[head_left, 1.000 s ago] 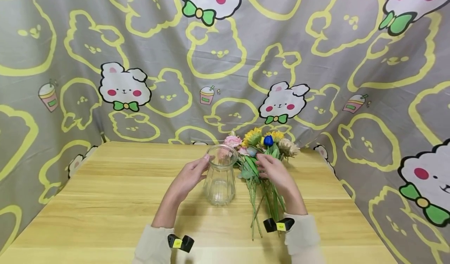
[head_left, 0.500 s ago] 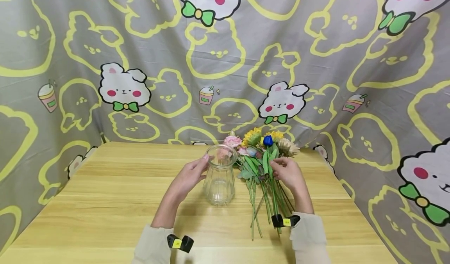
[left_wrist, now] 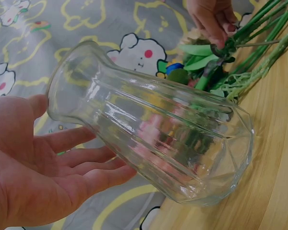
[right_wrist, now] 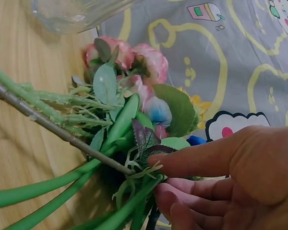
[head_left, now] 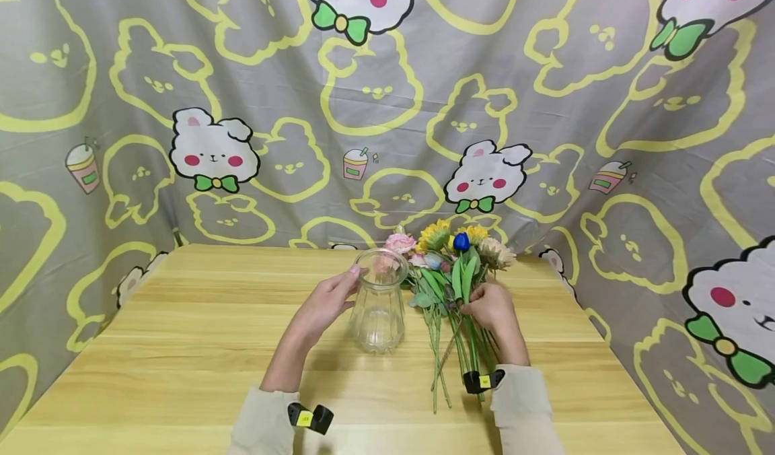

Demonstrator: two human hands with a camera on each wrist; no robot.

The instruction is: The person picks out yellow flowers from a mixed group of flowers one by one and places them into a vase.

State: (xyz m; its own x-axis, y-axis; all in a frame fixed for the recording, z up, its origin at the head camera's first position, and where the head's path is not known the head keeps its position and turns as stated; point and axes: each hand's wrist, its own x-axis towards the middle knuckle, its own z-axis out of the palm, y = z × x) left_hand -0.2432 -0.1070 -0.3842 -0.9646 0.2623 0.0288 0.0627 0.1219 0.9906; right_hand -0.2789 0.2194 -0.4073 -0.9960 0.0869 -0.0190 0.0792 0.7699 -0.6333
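Note:
A clear glass vase (head_left: 378,313) stands upright on the table, its faceted side toward me. My left hand (head_left: 327,303) rests against the vase's left side near the neck; in the left wrist view its fingers (left_wrist: 103,179) lie nearly straight along the glass, with the thumb by the rim. To the right lies a bunch of artificial flowers, with pink blooms (right_wrist: 151,62), yellow sunflowers (head_left: 434,236) and a blue tulip (head_left: 461,241). My right hand (head_left: 492,310) pinches the tulip's green stem just below its leaves, between thumb and fingers. Other stems and dark leaves (right_wrist: 146,139) crowd its fingertips.
The flowers' long stems (head_left: 437,367) spread over the wooden table (head_left: 200,347) toward the near edge. A grey patterned cloth (head_left: 290,91) hangs behind and at both sides. A beige bloom (head_left: 498,254) lies at the bunch's right end.
My right hand first moved right, off the middle of the bunch, then came down and inward along the blue tulip's stem. The left hand and the vase have stayed put.

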